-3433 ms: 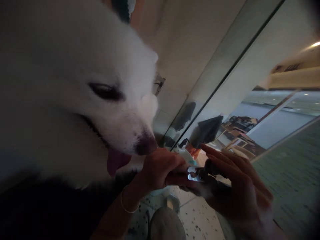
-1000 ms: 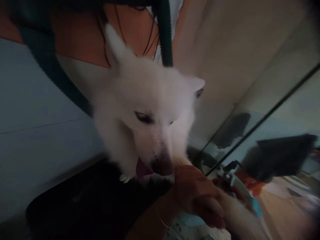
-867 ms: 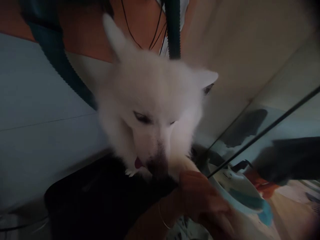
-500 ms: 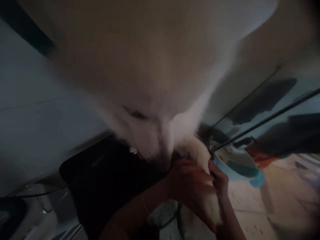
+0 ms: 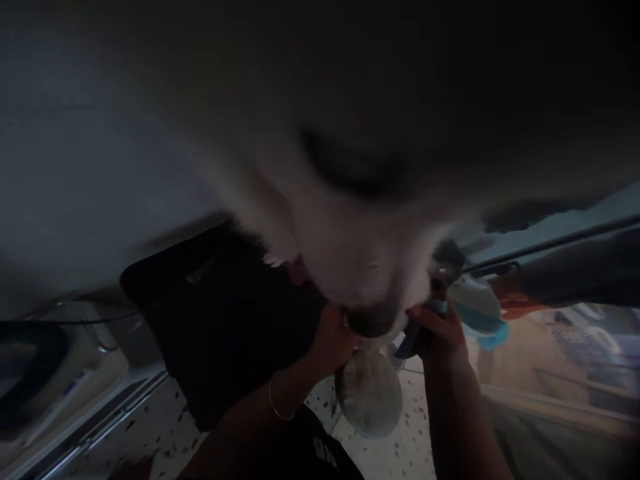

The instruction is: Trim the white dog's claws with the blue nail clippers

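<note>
A white dog's head hangs very close to the camera, its dark nose pointing down and a bit of pink tongue at the side of its mouth. My left hand, a thin bracelet on its wrist, is curled beside the nose; the muzzle hides part of its fingers and whatever is in them. My right hand grips a dark blue-grey clipper, close to the other side of the muzzle. Below the nose is a pale rounded shape that I cannot name.
A black flat surface stands left of the dog, against a pale wall. A white and teal basin is at the right, by a dark bar. Speckled floor shows below. A pale unit stands lower left.
The dog's head has come closer and its muzzle has shifted right. My left hand has moved left from the dog's pale leg. My right hand now shows the clipper plainly.
</note>
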The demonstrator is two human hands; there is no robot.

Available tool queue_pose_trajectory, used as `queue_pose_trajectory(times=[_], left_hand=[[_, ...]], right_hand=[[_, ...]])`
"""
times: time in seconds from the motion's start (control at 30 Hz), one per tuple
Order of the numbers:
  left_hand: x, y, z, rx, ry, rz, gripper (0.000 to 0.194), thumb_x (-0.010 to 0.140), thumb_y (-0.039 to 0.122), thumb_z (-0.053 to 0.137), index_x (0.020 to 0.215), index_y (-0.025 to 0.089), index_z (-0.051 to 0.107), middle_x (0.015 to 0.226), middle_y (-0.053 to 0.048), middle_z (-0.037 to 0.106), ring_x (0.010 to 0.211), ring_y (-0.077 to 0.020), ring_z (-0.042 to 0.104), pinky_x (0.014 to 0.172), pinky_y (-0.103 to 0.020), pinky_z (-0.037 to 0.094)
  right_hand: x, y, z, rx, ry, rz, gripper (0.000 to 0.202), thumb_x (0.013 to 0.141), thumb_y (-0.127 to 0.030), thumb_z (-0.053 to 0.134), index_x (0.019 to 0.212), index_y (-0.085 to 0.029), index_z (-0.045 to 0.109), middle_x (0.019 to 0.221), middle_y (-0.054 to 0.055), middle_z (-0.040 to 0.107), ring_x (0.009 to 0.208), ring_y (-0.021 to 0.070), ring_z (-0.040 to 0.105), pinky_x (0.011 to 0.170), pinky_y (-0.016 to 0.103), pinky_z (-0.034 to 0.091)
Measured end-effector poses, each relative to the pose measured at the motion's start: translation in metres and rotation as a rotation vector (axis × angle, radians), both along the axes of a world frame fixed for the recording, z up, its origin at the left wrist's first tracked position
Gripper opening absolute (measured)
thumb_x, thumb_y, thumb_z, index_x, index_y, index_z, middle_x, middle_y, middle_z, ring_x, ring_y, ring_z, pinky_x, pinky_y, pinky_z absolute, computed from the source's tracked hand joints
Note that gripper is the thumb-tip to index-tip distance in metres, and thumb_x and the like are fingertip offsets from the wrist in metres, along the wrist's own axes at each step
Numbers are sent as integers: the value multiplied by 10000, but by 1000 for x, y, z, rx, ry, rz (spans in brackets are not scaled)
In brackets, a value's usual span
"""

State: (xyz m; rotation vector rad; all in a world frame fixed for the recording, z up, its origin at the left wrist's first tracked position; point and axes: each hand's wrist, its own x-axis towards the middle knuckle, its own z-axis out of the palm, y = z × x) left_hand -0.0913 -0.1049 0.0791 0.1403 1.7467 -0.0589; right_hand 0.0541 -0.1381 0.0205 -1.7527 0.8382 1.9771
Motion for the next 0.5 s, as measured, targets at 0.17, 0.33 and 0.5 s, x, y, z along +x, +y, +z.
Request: queue_pose_trajectory(times=[0.17,0.33,0.5], left_hand=[[0,-20,3,-47,41,361,331,696,336,753,911,151,583,842,-11,586,782,-104,524,720,-210,441],[4,-28,13,-102,120,540,354,693,351,749,939,129,623,692,13,538,639,-62,450,598,-169,373],[12,-24,20,21,178,633,165,658,227,780,756,132,688,927,-33,632,863,-120,566,729,-193,459]], right_hand=[[-14,-15,-2,29,-34,22,563,453,-294,805,914,-159,510,689,-24,574,525,82,522,456,146,420],[-17,-18,-5,58,-67,54,456,414,-383,778,725,-153,536,605,-1,562,488,142,534,421,207,438],[-6,-15,-1,70,-15,100,323,433,-303,755,682,-176,594,626,-12,577,505,146,537,443,229,452]])
